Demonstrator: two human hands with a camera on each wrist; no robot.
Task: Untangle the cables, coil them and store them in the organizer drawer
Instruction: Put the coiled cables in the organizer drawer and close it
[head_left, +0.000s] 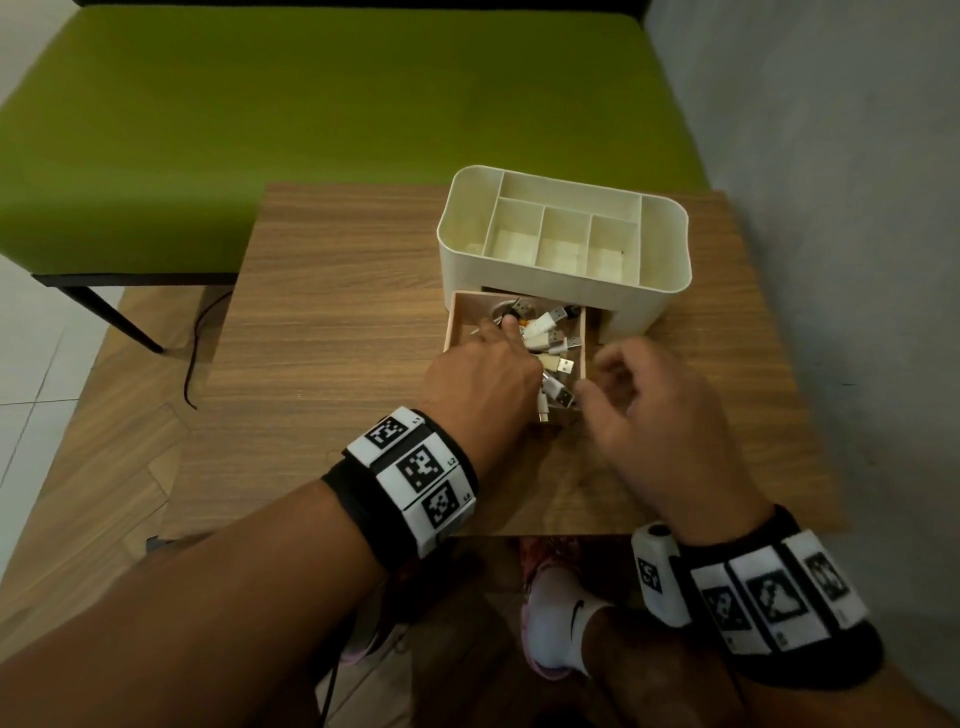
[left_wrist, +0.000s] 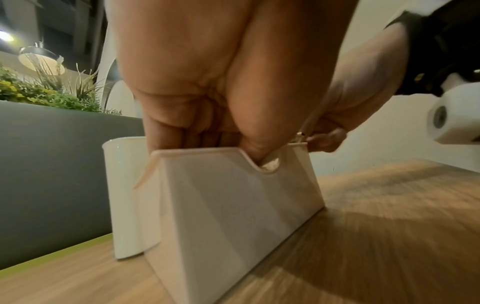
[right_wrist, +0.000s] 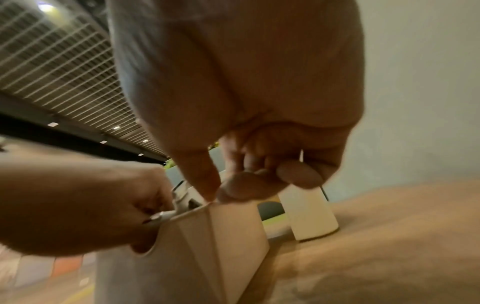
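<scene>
Your left hand (head_left: 480, 371) reaching into open drawer (head_left: 581, 332), fingers pressing cables (head_left: 545, 343); grip unclear. Right hand (head_left: 654, 405) hovering beside drawer, loosely curled, holding nothing.

One organizer (head_left: 563, 291), one drawer (head_left: 456, 322), two hands.

L hand (head_left: 480, 371) reaching fwd, fingers pointing down, R hand (head_left: 657, 402) beside it (loosely curled, grip empty)
</scene>
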